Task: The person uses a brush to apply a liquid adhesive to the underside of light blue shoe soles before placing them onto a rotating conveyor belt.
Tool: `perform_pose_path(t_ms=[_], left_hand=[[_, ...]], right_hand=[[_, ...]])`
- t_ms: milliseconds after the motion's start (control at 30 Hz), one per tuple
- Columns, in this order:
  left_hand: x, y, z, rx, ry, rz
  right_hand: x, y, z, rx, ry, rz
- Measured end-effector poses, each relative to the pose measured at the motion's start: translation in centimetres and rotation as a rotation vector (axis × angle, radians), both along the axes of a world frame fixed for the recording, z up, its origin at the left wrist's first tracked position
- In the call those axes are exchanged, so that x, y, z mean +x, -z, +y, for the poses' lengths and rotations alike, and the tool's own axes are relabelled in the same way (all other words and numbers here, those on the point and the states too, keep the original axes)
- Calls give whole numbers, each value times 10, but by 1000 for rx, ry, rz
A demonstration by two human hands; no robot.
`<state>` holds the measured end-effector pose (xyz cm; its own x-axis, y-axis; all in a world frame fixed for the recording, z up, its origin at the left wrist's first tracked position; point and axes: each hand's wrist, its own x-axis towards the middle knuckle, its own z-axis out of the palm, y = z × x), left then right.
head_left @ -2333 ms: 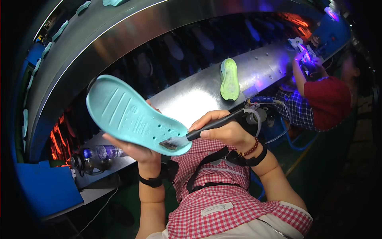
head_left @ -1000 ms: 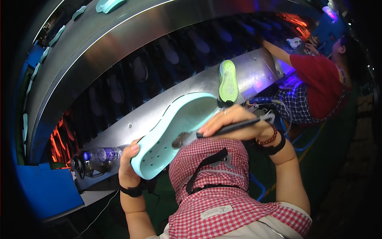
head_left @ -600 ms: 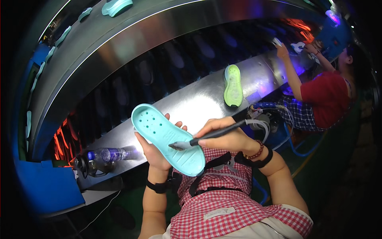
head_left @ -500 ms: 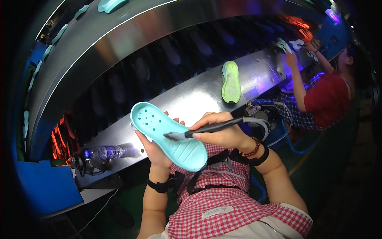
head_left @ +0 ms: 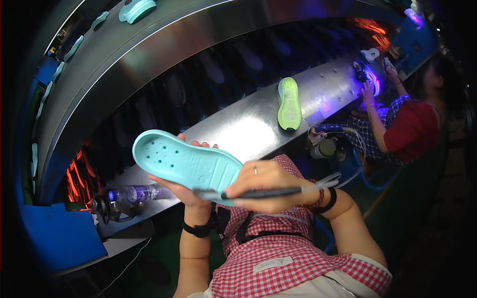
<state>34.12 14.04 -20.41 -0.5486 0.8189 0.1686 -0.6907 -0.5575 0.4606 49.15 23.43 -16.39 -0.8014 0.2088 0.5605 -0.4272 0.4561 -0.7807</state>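
A light turquoise shoe sole (head_left: 186, 158) rests in my left hand (head_left: 181, 191), whose thumb lies along the near edge while fingertips show past the far edge. Small holes dot its wider left part, and grooves cross the part nearer me. My right hand (head_left: 271, 186) grips a black-handled brush (head_left: 273, 192) with a hose or cable trailing from its rear end. The brush's blurred tip meets the sole's near edge, close to my left thumb. My right hand covers the sole's right end.
A yellow-green shoe sole (head_left: 289, 107) lies on the metal ledge (head_left: 238, 124). Bottles (head_left: 134, 193) stand at the ledge's left end, beside a blue box (head_left: 59, 236). Turquoise soles (head_left: 136, 10) line the upper belt. A co-worker in red (head_left: 412, 129) works at the right.
The sole has shifted left and turned more crosswise. My right hand has rolled over and moved the brush from the sole's middle to its near edge. The co-worker's hands have moved.
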Motion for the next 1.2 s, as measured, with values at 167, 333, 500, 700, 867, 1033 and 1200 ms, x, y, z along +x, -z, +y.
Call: perform_pose_path(t_ms=[167, 333, 500, 700, 867, 1033, 1200], left_hand=[[-12, -15, -3, -61, -140, 32], [-15, -20, 1, -27, -161, 104], [-22, -29, 3, -2, -108, 108], [26, -40, 0, -198, -83, 78], [40, -30, 8, -116, -2, -118], [38, -29, 12, -166, 26, -116], [40, -28, 14, -183, 11, -141]], right_hand=[[15, -5, 21, -226, 88, -190], [17, -4, 27, -164, -256, -140], [12, 21, 35, -733, -203, -223], [6, 43, 12, -1317, -319, -40], [7, 44, -2, -1392, -280, 47], [7, 50, 4, -1355, -223, 52], [10, 48, 2, -1318, -200, 61]])
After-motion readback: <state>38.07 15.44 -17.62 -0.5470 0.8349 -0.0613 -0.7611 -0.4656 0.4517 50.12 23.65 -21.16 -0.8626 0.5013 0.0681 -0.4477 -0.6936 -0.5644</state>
